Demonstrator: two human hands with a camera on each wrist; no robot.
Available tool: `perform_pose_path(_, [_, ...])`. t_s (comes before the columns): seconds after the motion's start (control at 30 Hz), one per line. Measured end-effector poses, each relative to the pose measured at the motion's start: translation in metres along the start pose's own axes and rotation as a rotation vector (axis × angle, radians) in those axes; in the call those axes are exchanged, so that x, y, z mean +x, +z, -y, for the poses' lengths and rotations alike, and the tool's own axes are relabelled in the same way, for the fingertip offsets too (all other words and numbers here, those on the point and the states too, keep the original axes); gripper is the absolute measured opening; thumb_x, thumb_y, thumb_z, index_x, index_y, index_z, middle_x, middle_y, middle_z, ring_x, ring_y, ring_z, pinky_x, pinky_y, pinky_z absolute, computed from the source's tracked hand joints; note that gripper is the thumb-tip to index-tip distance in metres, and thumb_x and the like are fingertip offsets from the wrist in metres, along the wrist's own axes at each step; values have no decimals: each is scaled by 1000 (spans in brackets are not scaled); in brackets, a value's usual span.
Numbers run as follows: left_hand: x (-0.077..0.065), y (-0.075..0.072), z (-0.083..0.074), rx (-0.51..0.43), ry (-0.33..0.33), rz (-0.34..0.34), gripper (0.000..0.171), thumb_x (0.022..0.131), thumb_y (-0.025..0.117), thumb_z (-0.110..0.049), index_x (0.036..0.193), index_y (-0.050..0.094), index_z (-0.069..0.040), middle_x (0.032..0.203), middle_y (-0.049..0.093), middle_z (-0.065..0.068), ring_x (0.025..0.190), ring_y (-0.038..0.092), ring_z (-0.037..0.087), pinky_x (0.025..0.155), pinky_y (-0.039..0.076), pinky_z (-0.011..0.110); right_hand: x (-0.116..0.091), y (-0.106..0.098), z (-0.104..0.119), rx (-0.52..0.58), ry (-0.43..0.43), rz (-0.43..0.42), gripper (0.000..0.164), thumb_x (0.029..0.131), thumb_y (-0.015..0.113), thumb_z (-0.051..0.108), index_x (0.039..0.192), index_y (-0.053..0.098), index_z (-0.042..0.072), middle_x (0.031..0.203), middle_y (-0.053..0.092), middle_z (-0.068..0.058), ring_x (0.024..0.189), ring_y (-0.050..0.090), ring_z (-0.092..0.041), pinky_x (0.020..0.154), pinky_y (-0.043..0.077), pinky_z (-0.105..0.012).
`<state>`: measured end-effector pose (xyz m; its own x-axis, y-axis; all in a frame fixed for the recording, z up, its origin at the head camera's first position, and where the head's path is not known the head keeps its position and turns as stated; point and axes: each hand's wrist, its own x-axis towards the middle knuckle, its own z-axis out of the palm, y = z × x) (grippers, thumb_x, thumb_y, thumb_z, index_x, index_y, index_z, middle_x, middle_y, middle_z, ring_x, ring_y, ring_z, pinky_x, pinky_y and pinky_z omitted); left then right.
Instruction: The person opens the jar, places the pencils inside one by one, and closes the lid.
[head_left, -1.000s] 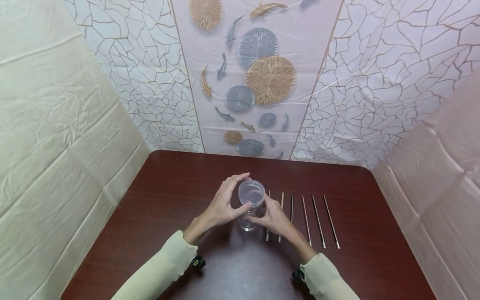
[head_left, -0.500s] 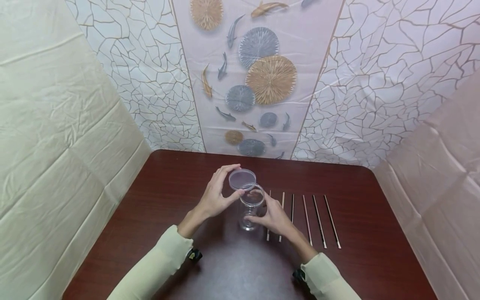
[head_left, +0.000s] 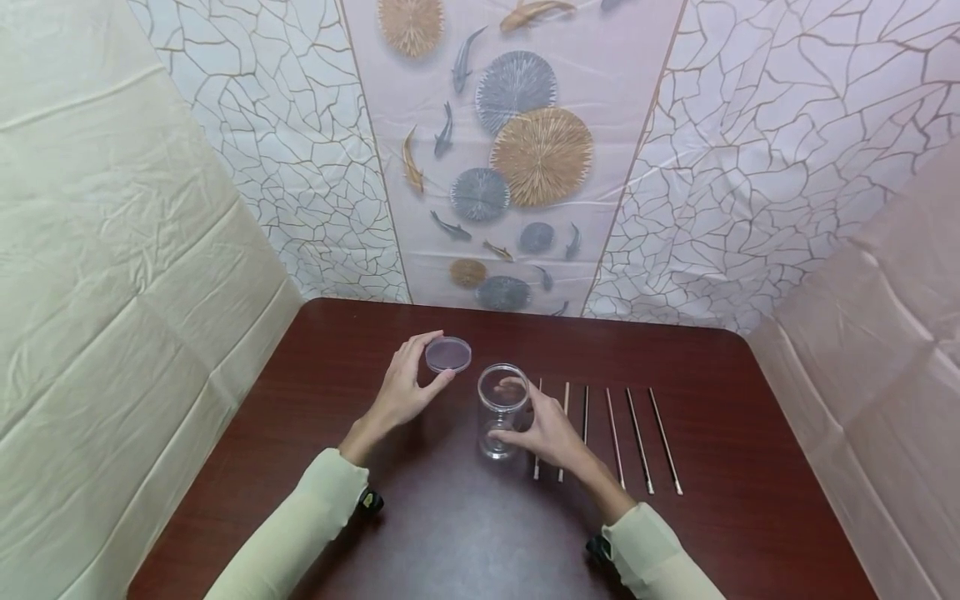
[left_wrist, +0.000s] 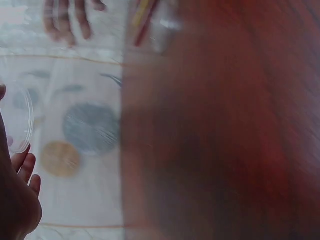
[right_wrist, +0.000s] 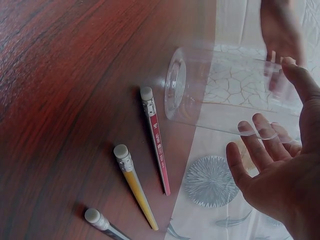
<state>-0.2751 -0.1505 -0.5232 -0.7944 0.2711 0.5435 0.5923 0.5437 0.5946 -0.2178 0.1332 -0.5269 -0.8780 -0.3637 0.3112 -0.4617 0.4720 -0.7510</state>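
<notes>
A clear, tall jar (head_left: 498, 429) stands upright and uncovered on the table, its round rim facing up. My right hand (head_left: 551, 429) holds the jar from its right side, thumb in front and fingers behind; the right wrist view shows the fingertips against the clear wall (right_wrist: 225, 95). To the left, my left hand (head_left: 405, 387) pinches a round, see-through lid (head_left: 448, 355) by its edge, thumb below and fingers above in the head view. The lid is raised, apart from the jar. In the left wrist view, the lid (left_wrist: 20, 120) shows only in part.
Several pencils lie side by side to the right of the jar, among them a pink pencil (right_wrist: 159, 150), a yellow pencil (right_wrist: 137, 195) and a dark pencil (head_left: 665, 442). Patterned cloth (head_left: 480, 196) hangs behind the dark red table (head_left: 360, 333), with pale cloth at both sides.
My left hand has lifted the lid off the jar's top and carried it leftward. The right hand and the jar have stayed in place.
</notes>
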Motion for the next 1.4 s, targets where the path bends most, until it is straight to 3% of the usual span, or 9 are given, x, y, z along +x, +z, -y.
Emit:
perform_pose_path(0.33, [-27, 13, 35, 150, -19, 74, 74, 95, 80, -36, 154, 51, -4, 147, 58, 16, 132, 55, 38, 103, 43, 59, 0, 0, 2, 23, 2, 10, 79, 77, 98, 24, 142, 57, 9, 119, 74, -11, 93, 71, -36, 82, 57, -59])
perform_pose_path(0.5, [-34, 18, 44, 190, -7, 95, 74, 93, 82, -36, 152, 52, -2, 145, 59, 17, 130, 56, 39, 104, 44, 60, 0, -1, 3, 45, -9, 17, 77, 78, 98, 23, 142, 57, 7, 124, 74, -11, 96, 72, -28, 85, 58, -56])
perform_pose_path(0.7, [-39, 20, 48, 212, -35, 146, 74, 92, 82, -34, 151, 54, 0, 146, 59, 18, 132, 55, 39, 105, 43, 59, 1, 0, 1, 36, -15, 18, 76, 79, 97, 26, 142, 57, 10, 127, 73, -9, 97, 71, -20, 86, 59, -52])
perform_pose_path(0.87, [-41, 19, 51, 238, -62, 180, 76, 91, 83, -37, 150, 55, 1, 145, 59, 18, 134, 53, 39, 108, 41, 58, 1, -1, 1, -9, 10, 6, 79, 77, 98, 27, 143, 57, 12, 121, 74, -6, 92, 70, -23, 83, 58, -49])
perform_pose_path(1.1, [-44, 19, 55, 266, -111, 234, 78, 89, 85, -38, 151, 55, 0, 144, 60, 18, 135, 53, 40, 111, 39, 59, 2, -1, 0, -9, 22, 9, 78, 77, 98, 26, 142, 57, 13, 121, 74, -9, 93, 71, -30, 84, 57, -55])
perform_pose_path(1.4, [-47, 20, 60, 287, -148, 276, 81, 87, 87, -37, 152, 54, -1, 145, 60, 17, 135, 53, 39, 110, 40, 58, 0, 1, -2, 1, 34, 7, 78, 77, 98, 25, 142, 57, 13, 121, 74, -8, 91, 71, -27, 82, 58, -50])
